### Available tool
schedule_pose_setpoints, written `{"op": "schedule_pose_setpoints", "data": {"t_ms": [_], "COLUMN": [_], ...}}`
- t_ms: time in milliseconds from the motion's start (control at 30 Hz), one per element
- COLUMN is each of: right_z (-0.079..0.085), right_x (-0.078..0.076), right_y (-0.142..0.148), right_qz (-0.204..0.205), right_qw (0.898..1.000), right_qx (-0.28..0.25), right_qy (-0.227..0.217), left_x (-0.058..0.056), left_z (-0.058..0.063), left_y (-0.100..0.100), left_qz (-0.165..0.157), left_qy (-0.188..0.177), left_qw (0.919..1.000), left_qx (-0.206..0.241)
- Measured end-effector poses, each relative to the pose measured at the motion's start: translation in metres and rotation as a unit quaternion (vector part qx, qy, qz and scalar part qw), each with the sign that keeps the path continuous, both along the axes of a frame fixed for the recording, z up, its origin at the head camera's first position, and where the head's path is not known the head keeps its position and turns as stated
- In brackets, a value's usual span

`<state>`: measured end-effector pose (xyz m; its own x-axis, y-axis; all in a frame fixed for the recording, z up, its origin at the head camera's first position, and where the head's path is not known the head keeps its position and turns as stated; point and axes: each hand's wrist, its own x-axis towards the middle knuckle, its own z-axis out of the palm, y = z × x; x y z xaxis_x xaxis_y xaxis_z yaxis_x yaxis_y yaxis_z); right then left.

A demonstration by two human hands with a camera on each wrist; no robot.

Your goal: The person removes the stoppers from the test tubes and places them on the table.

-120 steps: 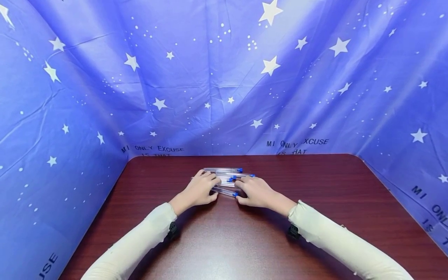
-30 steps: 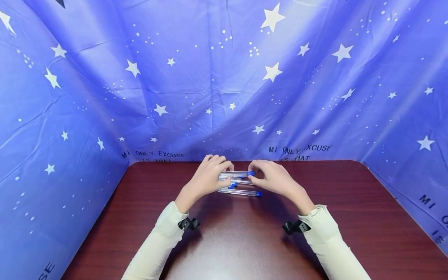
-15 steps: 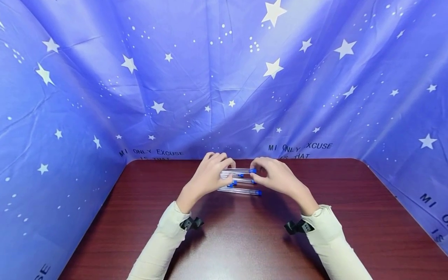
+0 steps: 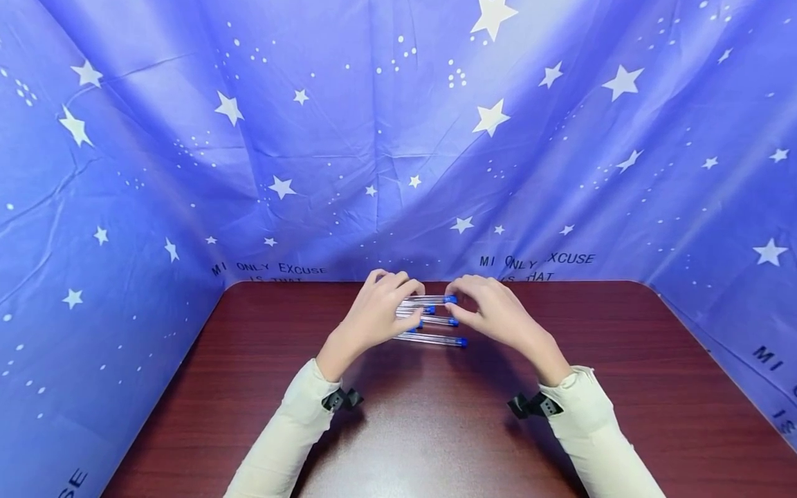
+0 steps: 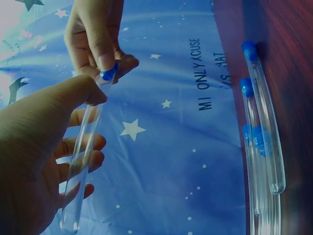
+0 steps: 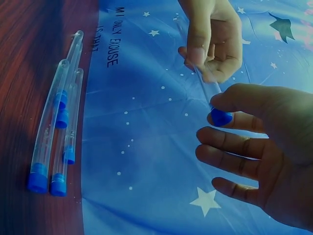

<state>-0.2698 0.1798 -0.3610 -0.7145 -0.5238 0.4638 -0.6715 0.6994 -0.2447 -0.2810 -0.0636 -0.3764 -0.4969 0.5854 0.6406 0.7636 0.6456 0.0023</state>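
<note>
A clear test tube [image 5: 80, 169] with a blue cap [image 6: 221, 118] is held lengthwise between both hands, raised above the table. My left hand [image 4: 376, 309] grips its glass body between thumb and fingers. At the other end, my right hand [image 4: 498, 309] pinches the blue cap between thumb and forefinger; its other fingers stay loosely bent in the right wrist view. The cap still sits at the tube's mouth. Below lie several more capped test tubes [image 6: 48, 125] on the table, their caps mostly toward the right. In the head view the left hand hides part of them.
The dark red wooden table [image 4: 398, 422] has rounded far corners. A blue curtain [image 4: 336, 138] with white stars hangs behind it and along both sides. Black straps with small devices [image 4: 537, 404] are on both wrists.
Four seconds ago both hands were down among the tubes on the table. One tube has since been lifted between them. Over the last second, both hands have shifted only slightly.
</note>
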Motion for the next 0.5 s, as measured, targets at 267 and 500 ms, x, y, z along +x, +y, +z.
{"op": "schedule_pose_setpoints", "data": {"t_ms": [267, 500], "right_z": [-0.0045, -0.0044], "right_x": [-0.0009, -0.0006], "right_y": [-0.0035, -0.0040], "right_qz": [0.014, 0.009], "right_qw": [0.999, 0.997], "right_qx": [-0.004, 0.015], "right_qy": [0.047, 0.079], "left_x": [0.0005, -0.0014], "left_z": [-0.0011, -0.0018], "left_y": [0.0035, 0.0022], "left_qz": [0.006, 0.017], "left_qy": [0.047, 0.063], "left_qw": [0.9989, 0.9978], "left_qx": [-0.006, -0.012]}}
